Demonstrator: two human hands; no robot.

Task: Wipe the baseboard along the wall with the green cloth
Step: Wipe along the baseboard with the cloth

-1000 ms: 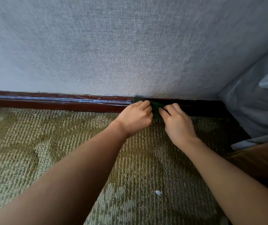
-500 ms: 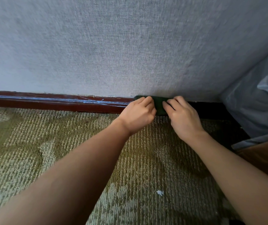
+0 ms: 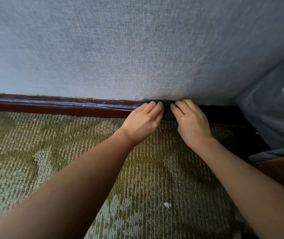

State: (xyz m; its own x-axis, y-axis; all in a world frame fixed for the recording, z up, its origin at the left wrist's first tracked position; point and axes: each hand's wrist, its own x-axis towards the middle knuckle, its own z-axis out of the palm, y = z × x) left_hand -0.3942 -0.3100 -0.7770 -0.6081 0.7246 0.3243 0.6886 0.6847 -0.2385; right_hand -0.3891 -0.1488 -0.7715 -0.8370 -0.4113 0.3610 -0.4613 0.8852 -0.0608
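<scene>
The green cloth [image 3: 167, 109] sits higher now than it did a second ago. Back then it was low on the baseboard [image 3: 60, 107], and only a little of it showed between the hands. Now it goes right up to the top edge of the baseboard, where the board meets the wall [image 3: 137, 49]. More green shows in the gap. Both hands are up a bit too, and a tiny bit to the right. The white speck [image 3: 167, 204] on the carpet [image 3: 51, 144] is in the same spot, so it is the hands that move, not the camera.

I think this means the wiping has started here, but there is a lot left to do. The cloth is near the right end of the baseboard, close to the dark corner by the grey fabric [image 3: 267, 109]. The long part of the board to the left has pale blue streaks on it and looks like it is not wiped yet.

The left hand [image 3: 143, 121] is on the left side of the cloth. Its fingers [image 3: 152, 107] are bent and their tips sit on the cloth. The right hand [image 3: 192, 123] is on the right side. Its fingers [image 3: 180, 105] reach over the top of the cloth. Both hands hold the cloth tight against the board. The hands are close together but do not touch. The thumbs are hidden, so I cannot tell if they pinch the cloth from below.
</scene>
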